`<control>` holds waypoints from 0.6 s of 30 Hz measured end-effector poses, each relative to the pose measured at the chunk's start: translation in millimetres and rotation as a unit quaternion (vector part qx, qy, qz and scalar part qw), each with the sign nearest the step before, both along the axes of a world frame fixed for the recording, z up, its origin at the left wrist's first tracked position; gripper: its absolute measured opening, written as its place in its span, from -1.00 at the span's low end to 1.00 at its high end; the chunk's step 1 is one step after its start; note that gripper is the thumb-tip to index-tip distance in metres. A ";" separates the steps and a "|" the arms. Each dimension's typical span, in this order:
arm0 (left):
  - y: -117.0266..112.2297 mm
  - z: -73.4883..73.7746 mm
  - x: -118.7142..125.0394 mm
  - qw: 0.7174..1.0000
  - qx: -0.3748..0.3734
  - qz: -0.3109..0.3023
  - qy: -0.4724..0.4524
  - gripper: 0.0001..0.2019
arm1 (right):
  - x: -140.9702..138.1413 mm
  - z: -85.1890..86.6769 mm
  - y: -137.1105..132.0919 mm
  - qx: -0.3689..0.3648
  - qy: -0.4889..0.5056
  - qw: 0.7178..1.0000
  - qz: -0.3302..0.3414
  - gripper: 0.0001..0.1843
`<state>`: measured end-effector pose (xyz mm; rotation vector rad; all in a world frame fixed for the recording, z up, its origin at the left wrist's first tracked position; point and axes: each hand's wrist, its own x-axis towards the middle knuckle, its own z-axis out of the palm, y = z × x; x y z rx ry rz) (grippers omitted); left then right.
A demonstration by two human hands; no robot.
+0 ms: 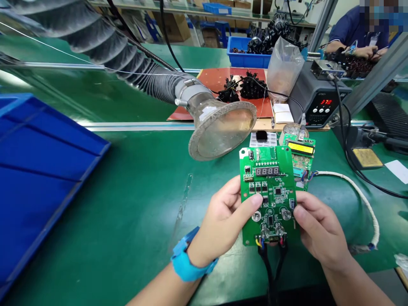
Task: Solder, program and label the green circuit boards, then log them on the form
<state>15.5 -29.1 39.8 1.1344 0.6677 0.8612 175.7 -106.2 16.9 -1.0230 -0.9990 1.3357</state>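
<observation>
Both hands hold up a green circuit board [270, 180] with a four-digit display, small chips and clear round parts. My left hand [228, 219] grips its left edge, the thumb lying across the front face. On the right edge, my right hand [320, 227] pinches the board between thumb and fingers. Two black cables [269, 265] with coloured wire ends hang from the board's lower edge. Just behind it, partly covered, lies a smaller green board with a yellow screen [300, 148]. A blue wrist strap [191, 259] circles my left wrist.
A fume extractor hood [223, 129] hangs over the green table. At left stands a blue bin [41, 178]. A soldering station [320, 100] reading 370 and a sponge holder [366, 157] are at right. Black parts [253, 87] lie on a red mat. Across the bench, a person [357, 38] works.
</observation>
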 end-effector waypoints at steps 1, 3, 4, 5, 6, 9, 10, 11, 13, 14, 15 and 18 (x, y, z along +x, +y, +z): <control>-0.1 0.3 -0.1 1.000 -0.002 -0.001 -0.001 -0.67 | 0.0 0.0 0.1 0.001 -0.003 1.000 0.000 -0.73; -0.2 0.5 -0.2 1.000 -0.004 -0.004 -0.004 -0.66 | -0.2 0.3 0.2 0.003 -0.011 1.000 0.001 -0.73; -0.3 0.4 -0.3 1.000 -0.004 -0.006 -0.005 -0.66 | -0.3 0.8 0.1 0.004 -0.015 1.000 0.001 -0.72; -0.3 0.2 -0.3 1.000 -0.003 -0.008 -0.008 -0.67 | -0.5 1.3 0.1 0.003 -0.018 1.000 -0.001 -0.72; -0.4 -0.1 -0.3 1.000 -0.002 -0.009 -0.012 -0.68 | -0.8 1.9 0.0 0.001 -0.019 1.000 -0.002 -0.72; -0.6 -0.8 -0.3 1.000 0.002 -0.014 -0.025 -0.73 | -1.8 3.3 -0.3 -0.002 -0.015 1.000 -0.007 -0.72; -0.7 -0.9 -0.3 0.999 0.003 -0.015 -0.029 -0.74 | -2.0 3.4 -0.4 -0.001 -0.010 1.000 -0.007 -0.72; -0.9 -1.0 -0.4 0.999 0.004 -0.016 -0.033 -0.75 | -2.1 3.3 -0.4 0.001 -0.005 1.000 -0.005 -0.73; -1.2 -1.3 -0.8 0.999 0.002 -0.017 -0.039 -0.76 | -2.0 2.7 -0.5 0.009 0.003 1.000 0.002 -0.74; -1.4 -1.5 -1.1 0.999 -0.001 -0.017 -0.041 -0.76 | -1.8 2.4 -0.6 0.013 0.004 1.000 0.005 -0.74; -1.5 -1.7 -1.3 0.999 -0.002 -0.018 -0.043 -0.76 | -1.7 2.3 -0.7 0.014 0.003 1.000 0.005 -0.74; -1.9 -2.0 -1.6 0.998 -0.002 -0.021 -0.051 -0.78 | -1.8 3.3 -1.3 0.004 -0.008 1.000 -0.005 -0.72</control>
